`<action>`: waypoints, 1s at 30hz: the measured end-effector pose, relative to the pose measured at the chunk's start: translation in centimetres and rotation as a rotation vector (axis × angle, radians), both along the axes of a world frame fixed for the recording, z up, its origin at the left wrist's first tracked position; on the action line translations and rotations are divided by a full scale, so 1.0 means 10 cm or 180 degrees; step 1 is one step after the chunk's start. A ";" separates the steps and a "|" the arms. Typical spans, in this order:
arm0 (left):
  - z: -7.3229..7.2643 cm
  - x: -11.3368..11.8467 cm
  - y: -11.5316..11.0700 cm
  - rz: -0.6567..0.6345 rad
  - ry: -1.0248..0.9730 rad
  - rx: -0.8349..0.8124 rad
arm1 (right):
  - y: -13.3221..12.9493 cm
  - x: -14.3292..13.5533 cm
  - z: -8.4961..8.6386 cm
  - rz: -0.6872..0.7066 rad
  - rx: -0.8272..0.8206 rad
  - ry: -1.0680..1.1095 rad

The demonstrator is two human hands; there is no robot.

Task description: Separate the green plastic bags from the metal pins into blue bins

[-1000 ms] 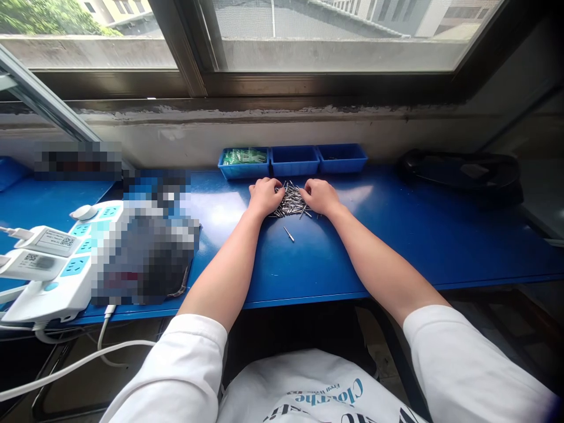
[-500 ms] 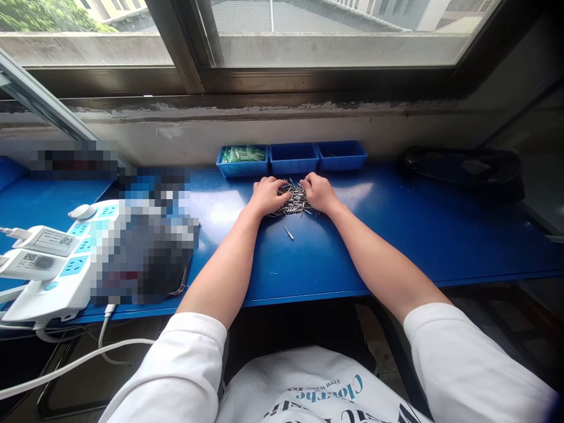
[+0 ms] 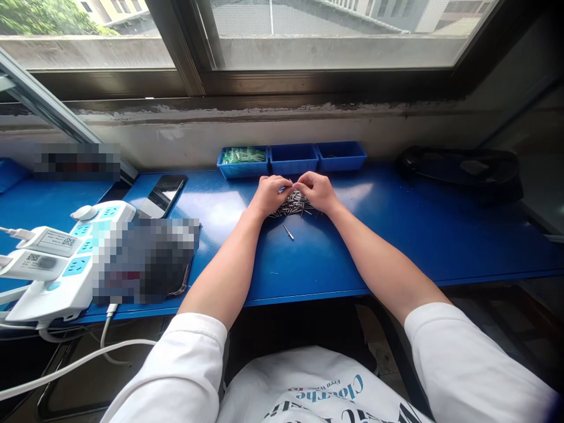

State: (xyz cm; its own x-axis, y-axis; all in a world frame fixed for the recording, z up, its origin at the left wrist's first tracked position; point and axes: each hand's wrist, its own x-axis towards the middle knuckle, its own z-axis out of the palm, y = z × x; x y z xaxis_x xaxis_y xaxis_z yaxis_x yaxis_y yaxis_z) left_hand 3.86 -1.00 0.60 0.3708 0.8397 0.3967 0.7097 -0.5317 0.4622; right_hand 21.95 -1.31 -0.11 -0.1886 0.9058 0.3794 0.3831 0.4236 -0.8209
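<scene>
A heap of small metal pop rivets (image 3: 296, 204) lies on the blue table beneath my hands. My left hand (image 3: 272, 195) is closed in a pinch over the left side of the heap. My right hand (image 3: 316, 191) pinches from the other side, its fingertips meeting those of the left just above the heap. Whatever sits between the fingertips is too small to make out. One loose rivet (image 3: 288, 232) lies apart, nearer to me.
Behind the heap stand a blue bin with green-and-clear packets (image 3: 244, 155), a middle blue bin (image 3: 294, 167) and a right blue bin (image 3: 342, 163). Left are a power strip (image 3: 94, 249) and a phone (image 3: 162, 195). A dark object (image 3: 462, 170) lies at the right.
My hands have come together above the heap; before, they were apart at its two sides. The right hand moved left, its fingers now meeting the left hand's. The loose rivet stayed put.
</scene>
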 end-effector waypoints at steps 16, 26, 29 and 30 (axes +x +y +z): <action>-0.09 -0.02 0.06 0.0205 -0.0273 0.0195 | 0.00 0.02 0.07 0.0056 -0.0145 0.0706; -0.03 -0.01 0.01 0.0251 -0.0127 -0.0045 | -0.01 0.06 0.06 0.0055 -0.0270 0.0707; -0.02 0.00 0.00 0.0311 -0.0050 -0.0052 | 0.01 0.07 0.06 0.0026 -0.0209 0.0736; -0.02 0.00 0.00 0.0367 -0.0041 -0.0030 | 0.03 0.09 0.05 -0.0041 -0.0148 0.0727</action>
State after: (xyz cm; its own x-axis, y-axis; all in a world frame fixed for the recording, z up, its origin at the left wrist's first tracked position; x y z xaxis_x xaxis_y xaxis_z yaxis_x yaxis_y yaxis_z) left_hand 3.83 -1.03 0.41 0.2663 0.8803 0.3926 0.7598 -0.4424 0.4764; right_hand 22.82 -0.99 0.43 -0.0909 0.9251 0.3686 0.1904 0.3795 -0.9054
